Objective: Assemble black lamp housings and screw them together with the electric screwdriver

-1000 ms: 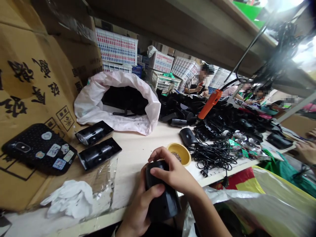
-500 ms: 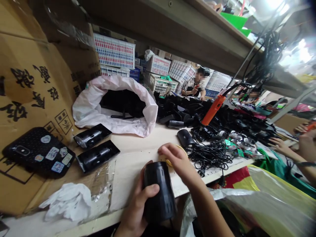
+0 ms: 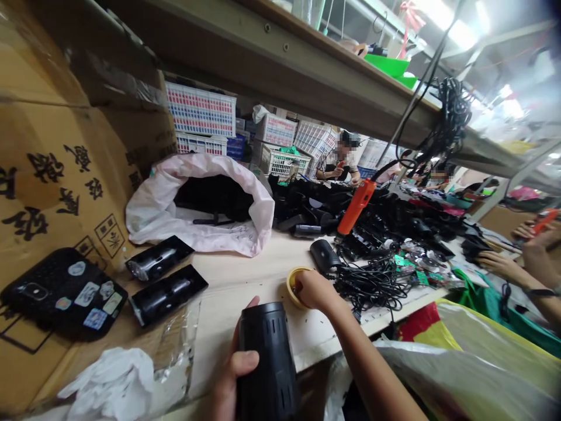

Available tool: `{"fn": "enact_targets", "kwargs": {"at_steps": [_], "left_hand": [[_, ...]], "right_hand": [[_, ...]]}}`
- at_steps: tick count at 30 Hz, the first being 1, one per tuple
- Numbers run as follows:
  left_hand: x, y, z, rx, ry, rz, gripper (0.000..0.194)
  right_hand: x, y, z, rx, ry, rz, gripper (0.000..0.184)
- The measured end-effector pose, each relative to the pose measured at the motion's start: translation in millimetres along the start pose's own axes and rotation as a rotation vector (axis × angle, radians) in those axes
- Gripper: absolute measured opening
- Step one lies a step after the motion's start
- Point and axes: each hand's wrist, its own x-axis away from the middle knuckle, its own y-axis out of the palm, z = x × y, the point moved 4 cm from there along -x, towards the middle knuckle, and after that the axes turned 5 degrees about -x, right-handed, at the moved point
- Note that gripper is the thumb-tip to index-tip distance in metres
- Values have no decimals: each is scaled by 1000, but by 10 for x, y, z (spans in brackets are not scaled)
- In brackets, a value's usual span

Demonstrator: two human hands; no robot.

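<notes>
1. Left grip [image 3: 228, 380] clenched around a black vented hair-dryer body [image 3: 268, 362], held upright near the front edge of the desk [image 3: 245, 286].
2. Right grip [image 3: 313, 290] curled at a yellow bowl [image 3: 293, 286], touching its rim; anything pinched hidden by the fingers.
3. Just beyond, a black dryer part [image 3: 324, 256] beside tangled black cords [image 3: 372, 286].
4. Farther off, an orange corded screwdriver [image 3: 353, 207] among black parts [image 3: 385, 219]; a co-worker's hand [image 3: 497, 264] at right.

Matt black plastic housing [image 3: 266, 356], glossy black plastic shell [image 3: 169, 295], rough cardboard carton [image 3: 52, 175]
</notes>
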Motion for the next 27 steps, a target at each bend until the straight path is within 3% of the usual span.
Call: {"fn": "enact_targets", "kwargs": {"at_steps": [5,9,14,21,27], "left_hand": [[18,-16,109,-15,41,-35,97],[-40,-118,85,5,38,21,86],[-66,-245,56,32,-5,-31,82],[-58,-253,79,14,-6,-92,74],[-79,-231,41,69,-68,-150,69]], "right_hand": [[-1,-33,109,-122,-38,56,21],[36,-93,205,-291,-88,194,10],[214,-126,194,-627,-176,300,9],[541,46,-139,-1131,-304,78,28],[606,100,-203,-1188,-295,62,23]]}}
